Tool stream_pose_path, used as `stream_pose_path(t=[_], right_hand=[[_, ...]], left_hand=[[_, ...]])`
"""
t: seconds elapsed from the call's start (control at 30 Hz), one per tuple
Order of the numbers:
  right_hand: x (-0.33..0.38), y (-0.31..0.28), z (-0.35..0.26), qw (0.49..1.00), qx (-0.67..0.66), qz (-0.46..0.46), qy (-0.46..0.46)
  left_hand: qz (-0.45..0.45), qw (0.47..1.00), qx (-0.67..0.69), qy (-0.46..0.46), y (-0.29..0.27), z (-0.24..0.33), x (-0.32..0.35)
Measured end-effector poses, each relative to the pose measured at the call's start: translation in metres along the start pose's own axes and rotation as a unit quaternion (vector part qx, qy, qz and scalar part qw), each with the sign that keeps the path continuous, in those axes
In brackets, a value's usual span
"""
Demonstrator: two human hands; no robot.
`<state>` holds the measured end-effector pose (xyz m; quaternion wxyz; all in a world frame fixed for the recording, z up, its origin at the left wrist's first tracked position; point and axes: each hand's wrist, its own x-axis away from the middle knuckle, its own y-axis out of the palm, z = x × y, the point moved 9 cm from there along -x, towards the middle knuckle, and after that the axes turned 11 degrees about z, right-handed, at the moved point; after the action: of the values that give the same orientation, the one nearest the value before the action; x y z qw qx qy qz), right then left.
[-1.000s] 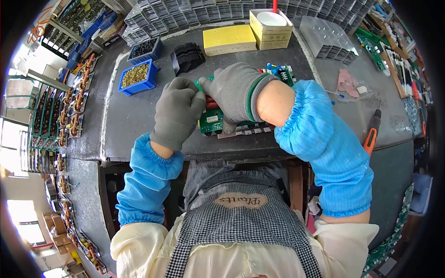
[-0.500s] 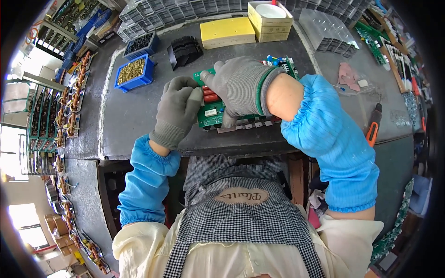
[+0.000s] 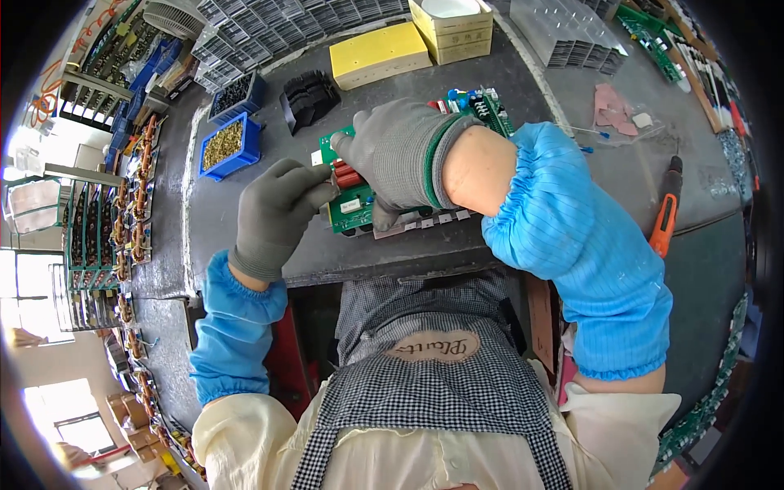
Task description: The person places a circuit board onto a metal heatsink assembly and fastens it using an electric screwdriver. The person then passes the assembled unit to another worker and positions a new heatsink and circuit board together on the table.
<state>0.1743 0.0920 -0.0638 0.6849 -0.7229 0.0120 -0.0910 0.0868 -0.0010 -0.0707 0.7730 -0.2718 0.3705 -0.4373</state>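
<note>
A green circuit board (image 3: 356, 219) lies on the dark workbench in front of me, carrying red cylindrical parts (image 3: 347, 175) and a small white block. My right hand (image 3: 402, 155), in a grey glove with a green cuff edge, spans the board and grips it, thumb at the near edge and fingers toward the far side; it covers the board's middle. At the board's left edge is my left hand (image 3: 276, 214), also gloved in grey. Its thumb and fingertips are pinched together beside the red parts. Whatever is between them is too small to make out.
Left of the board stand a blue bin of brass-coloured small parts (image 3: 229, 148), a bin of dark parts (image 3: 238, 96) and black plastic pieces (image 3: 309, 100). Beyond are a yellow block (image 3: 380, 55) and a box (image 3: 454, 33). An orange-handled screwdriver (image 3: 665, 214) lies at right.
My left hand has drawn slightly away to the left from the board's red parts, fingers still pinched. The right hand keeps its grip on the board. The whole view has shifted a little.
</note>
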Motion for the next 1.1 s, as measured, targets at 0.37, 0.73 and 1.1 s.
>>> stream_pose_path(t=[0.37, 0.73, 1.1], right_hand=[[0.006, -0.003, -0.003, 0.999, -0.016, 0.042, -0.014], [0.005, -0.003, -0.008, 1.0, -0.006, 0.017, -0.009], [0.0, -0.004, -0.007, 1.0, 0.025, 0.01, 0.012]], left_hand=[[0.139, 0.984, 0.103, 0.034, -0.025, -0.043, 0.038], [0.123, 0.971, -0.158, 0.13, -0.029, -0.01, 0.033], [-0.015, 0.923, -0.373, 0.097, 0.024, -0.018, 0.027]])
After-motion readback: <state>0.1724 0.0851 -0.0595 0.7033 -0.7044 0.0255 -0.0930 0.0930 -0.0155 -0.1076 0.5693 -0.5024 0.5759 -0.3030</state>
